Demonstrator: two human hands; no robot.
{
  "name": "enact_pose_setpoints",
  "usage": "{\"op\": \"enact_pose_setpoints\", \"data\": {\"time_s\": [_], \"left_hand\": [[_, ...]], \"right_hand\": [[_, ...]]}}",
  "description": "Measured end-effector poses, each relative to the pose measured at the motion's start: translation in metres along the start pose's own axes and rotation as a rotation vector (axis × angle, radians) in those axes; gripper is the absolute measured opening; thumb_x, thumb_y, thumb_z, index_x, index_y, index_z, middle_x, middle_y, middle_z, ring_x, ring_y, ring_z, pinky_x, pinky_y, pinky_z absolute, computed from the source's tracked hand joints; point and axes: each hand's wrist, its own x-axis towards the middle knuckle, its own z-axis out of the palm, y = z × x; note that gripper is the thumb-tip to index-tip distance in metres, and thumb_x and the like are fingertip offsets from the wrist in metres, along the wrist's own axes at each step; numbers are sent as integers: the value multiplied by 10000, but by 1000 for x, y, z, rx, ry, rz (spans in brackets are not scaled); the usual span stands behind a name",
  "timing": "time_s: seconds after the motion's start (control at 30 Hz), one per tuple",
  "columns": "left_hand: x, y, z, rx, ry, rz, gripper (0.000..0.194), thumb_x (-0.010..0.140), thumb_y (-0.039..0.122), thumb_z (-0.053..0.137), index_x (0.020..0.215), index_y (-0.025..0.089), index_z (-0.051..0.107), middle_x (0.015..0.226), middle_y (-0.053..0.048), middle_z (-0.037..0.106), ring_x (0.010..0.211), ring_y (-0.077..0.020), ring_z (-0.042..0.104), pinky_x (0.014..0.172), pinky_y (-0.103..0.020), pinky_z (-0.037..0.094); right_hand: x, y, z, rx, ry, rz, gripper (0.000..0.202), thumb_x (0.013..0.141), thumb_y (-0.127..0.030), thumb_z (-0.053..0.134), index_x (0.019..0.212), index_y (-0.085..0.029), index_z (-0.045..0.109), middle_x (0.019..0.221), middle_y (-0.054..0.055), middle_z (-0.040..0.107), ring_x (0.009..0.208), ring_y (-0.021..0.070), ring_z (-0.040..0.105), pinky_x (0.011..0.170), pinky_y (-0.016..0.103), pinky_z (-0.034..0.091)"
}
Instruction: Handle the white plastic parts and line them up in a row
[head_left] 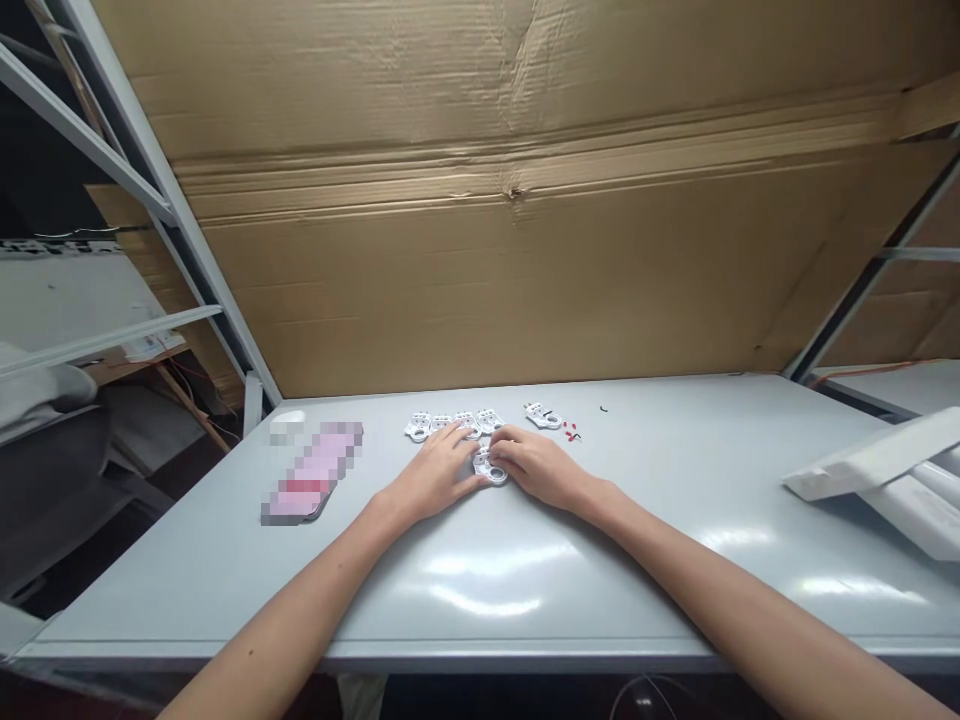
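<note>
White ring-ended part (494,473) — on tabletop (637,600), between hands.
Left hand (436,472) loosely holds its left side; right hand's (541,468) fingertips bunched above, pinch unclear — ring end lies toward the wearer.

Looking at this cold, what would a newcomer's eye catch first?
First, the left hand and right hand, together at a white ringed part near the table's middle. Just beyond them, similar white parts stand out, with tiny red pieces to the right. Behind everything, brown cardboard fills the background.
</note>
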Motion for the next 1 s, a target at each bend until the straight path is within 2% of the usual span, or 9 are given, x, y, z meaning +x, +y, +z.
{"op": "enact_pose_setpoints", "data": {"time_s": [0.1,0.17,0.33,0.43,0.53,0.67,0.8,0.9,1.0], "left_hand": [[0,1,-1,-6,-1,2,348,940,447,587,1201,216,591,1374,-108,551,1394,-308,382,1122,-499,369],[0,2,-2,4,-8,4,361,940,441,590,1209,200,586,1370,-122,551,1389,-313,386,1122,-498,366],[0,2,-2,7,-9,6,364,943,453,581,1202,198,587,1350,-113,565,1384,-315,386,1122,-495,361],[0,1,-1,13,-5,10,330,939,435,592,1170,198,600,1316,-107,581,1383,-316,386,1121,-486,363],[0,1,-1,26,-12,7,342,940,431,591,1183,190,594,1312,-112,581,1377,-324,389,1119,-481,366],[0,2,-1,36,-16,4,353,942,429,588,1192,180,591,1310,-117,583,1380,-339,377,1117,-495,364],[0,3,0,33,-5,11,343,944,433,582,1176,181,596,1292,-115,595,1370,-339,386,1120,-498,357],[0,3,0,24,1,12,328,943,437,581,1154,186,605,1259,-108,611,1360,-338,398,1118,-494,356],[-1,3,0,13,2,13,315,953,436,562,1153,196,603,1261,-101,610,1368,-334,389,1122,-492,352]], "right_hand": [[1,-1,-3,76,29,23,258,942,-145,428,916,-180,682,1024,120,683,871,219,640,768,354,511],[2,-2,-7,197,92,98,236,946,-188,446,927,-194,681,1005,103,700,880,222,643,796,372,504],[7,-6,-21,879,208,505,154,868,-343,639,891,-200,692,920,57,713,837,194,675,801,339,515],[10,-6,-32,1296,296,725,151,806,-284,730,926,-199,695,884,18,689,792,130,661,812,273,518],[11,-7,-40,1569,401,817,106,839,-163,687,937,-202,697,783,-16,653,742,79,634,794,196,516],[13,-7,-41,1678,486,936,193,897,-52,548,894,-181,691,783,12,655,751,81,653,768,173,543],[13,-4,-35,1660,463,1079,233,890,11,490,932,-145,659,912,75,690,815,111,688,741,177,578],[12,-2,-32,1699,426,1122,300,857,60,456,1008,-138,623,997,102,695,900,133,704,768,188,594],[13,-1,-34,1753,457,1144,327,867,46,403,1100,-100,582,1043,142,687,956,159,708,798,219,601]]}}
